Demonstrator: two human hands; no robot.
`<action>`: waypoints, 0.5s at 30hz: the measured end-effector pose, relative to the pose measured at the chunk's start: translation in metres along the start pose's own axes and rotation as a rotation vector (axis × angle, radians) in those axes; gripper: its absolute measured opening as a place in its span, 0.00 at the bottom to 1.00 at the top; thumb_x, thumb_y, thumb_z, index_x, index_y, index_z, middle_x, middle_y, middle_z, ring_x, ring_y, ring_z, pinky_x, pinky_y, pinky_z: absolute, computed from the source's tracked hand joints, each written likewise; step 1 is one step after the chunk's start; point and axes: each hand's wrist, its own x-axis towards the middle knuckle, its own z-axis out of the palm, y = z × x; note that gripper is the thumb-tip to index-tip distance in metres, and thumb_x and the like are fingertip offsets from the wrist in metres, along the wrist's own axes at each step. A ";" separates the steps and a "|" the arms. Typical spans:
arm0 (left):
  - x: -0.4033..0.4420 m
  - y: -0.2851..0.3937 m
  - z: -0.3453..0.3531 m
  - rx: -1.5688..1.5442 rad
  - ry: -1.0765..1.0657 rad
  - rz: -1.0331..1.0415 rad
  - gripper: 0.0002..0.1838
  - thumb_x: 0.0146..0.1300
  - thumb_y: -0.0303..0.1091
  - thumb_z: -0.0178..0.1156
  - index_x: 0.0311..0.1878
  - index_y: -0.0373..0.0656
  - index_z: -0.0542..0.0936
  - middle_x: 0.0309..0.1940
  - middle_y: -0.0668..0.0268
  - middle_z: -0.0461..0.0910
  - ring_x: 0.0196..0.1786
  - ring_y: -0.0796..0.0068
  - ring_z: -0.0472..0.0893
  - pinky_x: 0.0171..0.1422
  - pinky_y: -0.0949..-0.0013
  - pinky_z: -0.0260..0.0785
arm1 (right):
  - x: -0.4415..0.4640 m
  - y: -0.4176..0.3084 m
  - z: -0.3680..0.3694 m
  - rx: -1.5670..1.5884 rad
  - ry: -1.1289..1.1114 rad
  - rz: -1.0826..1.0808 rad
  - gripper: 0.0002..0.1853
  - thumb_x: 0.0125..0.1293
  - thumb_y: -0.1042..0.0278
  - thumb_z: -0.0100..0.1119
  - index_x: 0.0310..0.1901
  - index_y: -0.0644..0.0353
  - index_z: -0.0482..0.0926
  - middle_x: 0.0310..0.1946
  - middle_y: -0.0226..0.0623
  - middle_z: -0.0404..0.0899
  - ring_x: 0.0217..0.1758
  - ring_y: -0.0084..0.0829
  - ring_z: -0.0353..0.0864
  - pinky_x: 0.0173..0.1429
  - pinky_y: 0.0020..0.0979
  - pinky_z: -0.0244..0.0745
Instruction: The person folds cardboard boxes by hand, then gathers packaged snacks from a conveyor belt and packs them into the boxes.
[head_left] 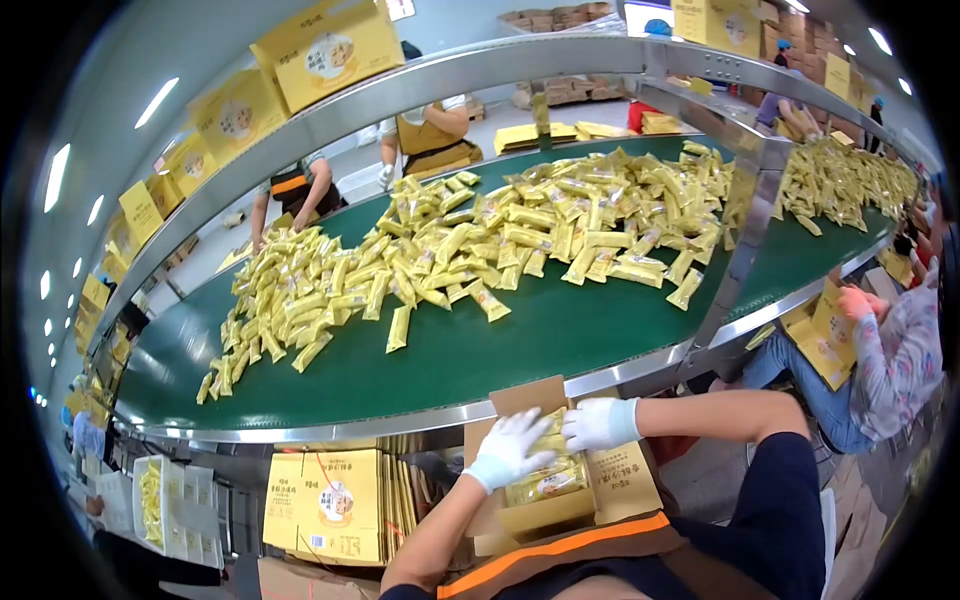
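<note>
In front of me stands an open cardboard box (545,517) holding yellow snack packets (552,482), its flaps folded outward. My left hand (512,448), in a white glove, lies over the packets at the box's left side with its fingers stretched out. From the right, my right hand (598,423), also gloved, reaches across the far right part of the box. Its fingers point left and touch the packets there, their tips partly hidden. Beyond the box, a large heap of the same packets (520,235) spreads over a green conveyor belt (470,365).
Folded yellow cartons (335,505) are stacked left of my box. A white crate (178,500) with packets stands farther left. A metal rail (350,432) edges the belt; a metal post (745,235) rises at right. Across the belt, a person's arms (318,185) reach into the heap. Another person (885,350) sits at right.
</note>
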 end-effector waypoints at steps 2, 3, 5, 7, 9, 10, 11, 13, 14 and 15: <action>-0.016 -0.018 0.009 -0.402 0.326 -0.213 0.28 0.71 0.46 0.55 0.69 0.42 0.69 0.65 0.51 0.73 0.64 0.55 0.75 0.70 0.57 0.64 | 0.001 0.002 0.023 0.108 0.232 -0.034 0.10 0.60 0.64 0.61 0.44 0.48 0.78 0.43 0.34 0.73 0.54 0.36 0.74 0.47 0.35 0.78; -0.022 -0.028 0.011 -0.617 0.492 -0.330 0.26 0.71 0.43 0.55 0.67 0.40 0.71 0.62 0.53 0.75 0.62 0.59 0.77 0.68 0.60 0.68 | 0.005 -0.011 0.004 0.050 0.384 -0.100 0.09 0.59 0.63 0.62 0.41 0.50 0.77 0.40 0.33 0.74 0.51 0.36 0.75 0.45 0.36 0.77; -0.042 -0.059 0.007 -0.907 0.632 -0.509 0.18 0.72 0.36 0.53 0.61 0.38 0.76 0.52 0.56 0.83 0.56 0.62 0.81 0.64 0.63 0.72 | -0.002 -0.047 -0.065 0.026 0.295 -0.070 0.10 0.59 0.64 0.61 0.42 0.51 0.77 0.40 0.32 0.75 0.50 0.36 0.76 0.48 0.33 0.76; -0.066 -0.085 0.012 -1.333 0.618 -0.415 0.13 0.71 0.32 0.54 0.52 0.37 0.81 0.50 0.58 0.83 0.50 0.63 0.81 0.56 0.63 0.76 | -0.016 -0.062 -0.128 -0.155 0.252 -0.013 0.10 0.56 0.65 0.61 0.41 0.50 0.78 0.37 0.31 0.76 0.47 0.35 0.77 0.45 0.35 0.75; -0.079 -0.079 -0.003 -0.501 0.304 0.022 0.21 0.66 0.39 0.58 0.61 0.42 0.76 0.55 0.59 0.79 0.56 0.63 0.78 0.57 0.62 0.73 | -0.030 -0.065 -0.202 -0.226 0.238 0.093 0.09 0.54 0.67 0.61 0.38 0.49 0.78 0.35 0.31 0.75 0.44 0.36 0.77 0.42 0.37 0.74; -0.082 -0.080 0.032 -0.418 0.260 -0.150 0.25 0.66 0.45 0.57 0.63 0.46 0.75 0.59 0.58 0.76 0.59 0.57 0.76 0.60 0.56 0.70 | -0.038 -0.063 -0.234 -0.284 0.266 0.200 0.10 0.51 0.69 0.62 0.37 0.49 0.79 0.35 0.31 0.76 0.44 0.39 0.78 0.42 0.39 0.75; -0.082 -0.078 0.070 -0.336 0.212 -0.316 0.29 0.65 0.52 0.56 0.66 0.49 0.74 0.63 0.57 0.74 0.63 0.51 0.74 0.64 0.49 0.66 | -0.043 -0.059 -0.265 -0.350 0.363 0.266 0.12 0.48 0.73 0.65 0.37 0.50 0.79 0.37 0.35 0.77 0.45 0.42 0.78 0.45 0.41 0.76; -0.074 -0.049 0.099 -0.128 0.034 -0.580 0.35 0.64 0.62 0.51 0.70 0.53 0.72 0.73 0.55 0.63 0.74 0.44 0.60 0.72 0.34 0.52 | -0.052 -0.031 -0.319 -0.433 0.652 0.328 0.18 0.46 0.77 0.72 0.40 0.57 0.78 0.37 0.38 0.75 0.42 0.42 0.78 0.48 0.38 0.76; -0.077 -0.040 0.117 -0.069 0.080 -0.604 0.35 0.64 0.62 0.50 0.71 0.54 0.71 0.74 0.54 0.61 0.76 0.44 0.58 0.73 0.32 0.49 | -0.059 -0.011 -0.347 -0.422 0.730 0.392 0.16 0.51 0.76 0.70 0.42 0.60 0.77 0.38 0.36 0.74 0.42 0.35 0.77 0.47 0.34 0.75; -0.080 -0.036 0.131 -0.008 0.119 -0.630 0.36 0.65 0.63 0.49 0.71 0.55 0.70 0.75 0.54 0.59 0.77 0.43 0.55 0.73 0.30 0.46 | -0.060 0.007 -0.375 -0.550 0.831 0.434 0.14 0.57 0.75 0.66 0.45 0.61 0.76 0.37 0.36 0.74 0.41 0.29 0.76 0.47 0.31 0.74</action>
